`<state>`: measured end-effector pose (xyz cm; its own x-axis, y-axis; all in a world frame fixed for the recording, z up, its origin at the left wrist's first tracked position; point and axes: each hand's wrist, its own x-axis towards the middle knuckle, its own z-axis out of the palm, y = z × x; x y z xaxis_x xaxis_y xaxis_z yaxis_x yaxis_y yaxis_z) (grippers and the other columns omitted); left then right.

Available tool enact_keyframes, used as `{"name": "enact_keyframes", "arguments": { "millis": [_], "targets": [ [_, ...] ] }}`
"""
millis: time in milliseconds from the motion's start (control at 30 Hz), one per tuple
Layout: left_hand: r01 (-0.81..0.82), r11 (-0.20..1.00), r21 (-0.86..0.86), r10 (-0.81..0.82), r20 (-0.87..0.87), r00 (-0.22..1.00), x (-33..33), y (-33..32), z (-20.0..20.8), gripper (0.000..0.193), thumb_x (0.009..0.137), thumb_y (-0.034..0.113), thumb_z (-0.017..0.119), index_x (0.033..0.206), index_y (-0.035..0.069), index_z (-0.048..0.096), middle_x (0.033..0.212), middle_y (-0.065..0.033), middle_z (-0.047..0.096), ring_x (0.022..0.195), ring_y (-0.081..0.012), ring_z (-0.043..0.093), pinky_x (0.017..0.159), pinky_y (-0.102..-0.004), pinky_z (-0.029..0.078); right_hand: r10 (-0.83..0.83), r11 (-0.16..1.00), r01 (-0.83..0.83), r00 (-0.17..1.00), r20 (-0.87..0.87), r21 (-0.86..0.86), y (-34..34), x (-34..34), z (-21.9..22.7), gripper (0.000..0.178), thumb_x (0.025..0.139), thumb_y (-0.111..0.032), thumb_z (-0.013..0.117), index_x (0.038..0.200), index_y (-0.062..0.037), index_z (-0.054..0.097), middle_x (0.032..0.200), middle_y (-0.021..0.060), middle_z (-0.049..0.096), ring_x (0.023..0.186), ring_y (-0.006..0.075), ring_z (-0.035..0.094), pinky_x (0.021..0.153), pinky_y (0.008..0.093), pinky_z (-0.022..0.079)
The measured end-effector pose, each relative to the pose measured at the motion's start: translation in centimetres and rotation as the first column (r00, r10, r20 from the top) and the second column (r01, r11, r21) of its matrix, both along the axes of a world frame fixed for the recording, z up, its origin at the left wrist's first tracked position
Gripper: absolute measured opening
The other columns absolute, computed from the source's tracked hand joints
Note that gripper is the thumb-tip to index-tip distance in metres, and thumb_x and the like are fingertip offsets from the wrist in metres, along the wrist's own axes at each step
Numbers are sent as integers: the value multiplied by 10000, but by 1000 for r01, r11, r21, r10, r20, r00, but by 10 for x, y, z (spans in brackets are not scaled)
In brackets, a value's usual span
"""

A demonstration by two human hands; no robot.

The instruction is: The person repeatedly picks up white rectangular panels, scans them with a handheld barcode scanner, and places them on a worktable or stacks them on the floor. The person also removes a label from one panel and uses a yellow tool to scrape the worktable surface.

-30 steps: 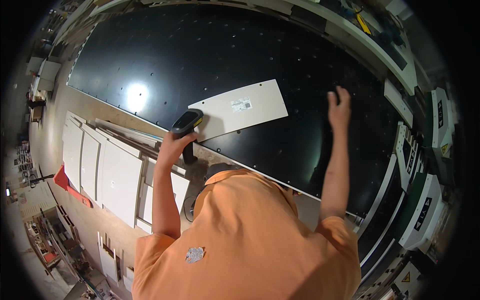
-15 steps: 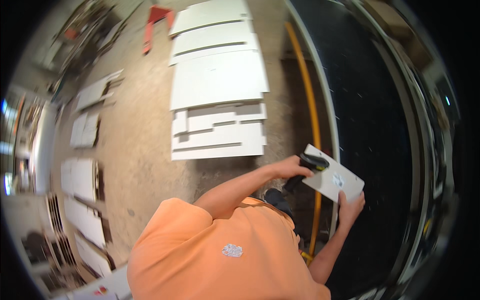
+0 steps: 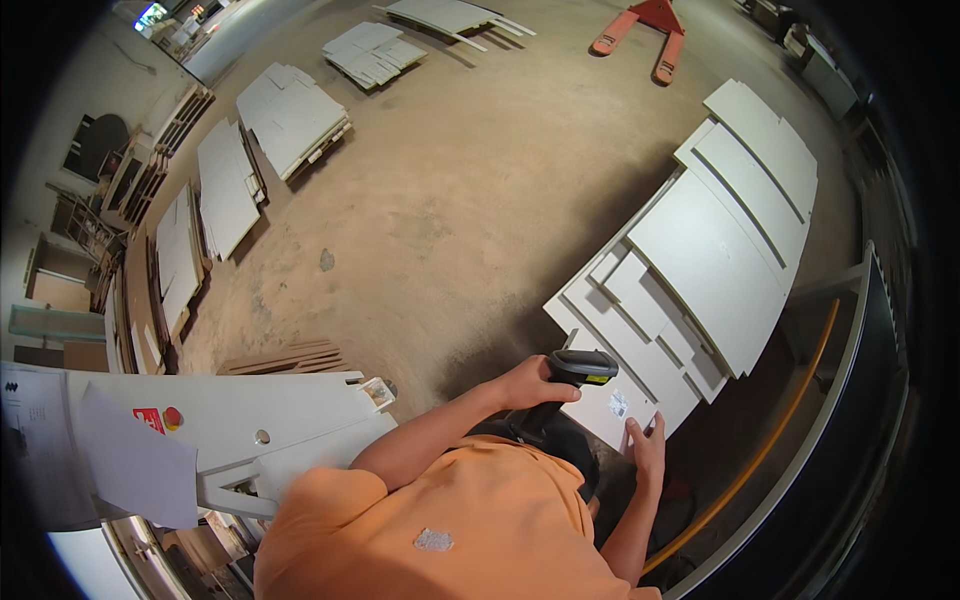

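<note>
Black scanner (image 3: 581,367) | hands: left hand (image 3: 530,384) curled round it; right hand (image 3: 648,453) pinching white panel (image 3: 600,408), some fingers hidden

Labelled panel (image 3: 598,417) moved to the panel stack (image 3: 715,235)

A second ago the labelled panel lay on the black table (image 3: 850,480); now it is at the stack's near end, whether touching is unclear. The right hand (image 3: 648,450), empty then, now grips its edge there. The left hand (image 3: 527,384) has brought the scanner (image 3: 583,366) to the same end. A white console (image 3: 310,400) has come more fully into view, well apart from the stack.
</note>
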<state>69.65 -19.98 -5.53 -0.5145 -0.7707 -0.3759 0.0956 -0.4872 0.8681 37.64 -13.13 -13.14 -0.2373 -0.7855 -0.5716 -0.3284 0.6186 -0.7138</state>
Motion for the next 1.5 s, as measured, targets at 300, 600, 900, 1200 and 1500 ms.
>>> {"name": "enact_keyframes", "arguments": {
  "millis": [300,600,900,1200,1500],
  "targets": [
    [-216,974,-62,221,80,972,119,-131,-13,366,842,202,743,1142,16,643,977,2,644,924,-76,544,823,-277,472,298,954,-298,955,9,13,-262,117,-29,760,840,-305,733,1456,-27,385,1108,279,640,937,285,659,825,373,520],
    [-651,752,-100,654,235,719,323,-285,6,244,849,215,726,986,31,643,830,5,612,755,-87,571,671,-261,473,617,778,-624,780,-106,-71,-505,336,4,620,842,-365,740,1231,63,514,976,213,652,838,216,641,771,347,517],
    [-867,490,91,810,320,492,561,-432,-52,248,866,241,696,981,30,636,796,-17,611,708,-106,580,639,-267,475,735,642,-766,630,252,44,-690,573,-5,479,852,-351,735,1041,67,597,768,116,626,590,158,593,524,286,485],
    [-774,623,-116,774,234,588,726,-700,-14,271,835,343,697,899,85,649,688,28,612,443,-34,473,359,-210,304,582,735,-673,691,429,86,-855,702,43,405,887,-324,701,1041,44,626,796,80,646,599,136,597,535,248,480],
    [-834,523,176,780,294,552,811,-945,-46,324,838,410,658,828,87,672,636,16,619,415,-46,449,344,-216,269,265,919,-394,549,792,-34,-1064,804,5,428,938,-189,616,1295,34,538,870,58,640,605,95,554,506,213,443]
  ]
}}
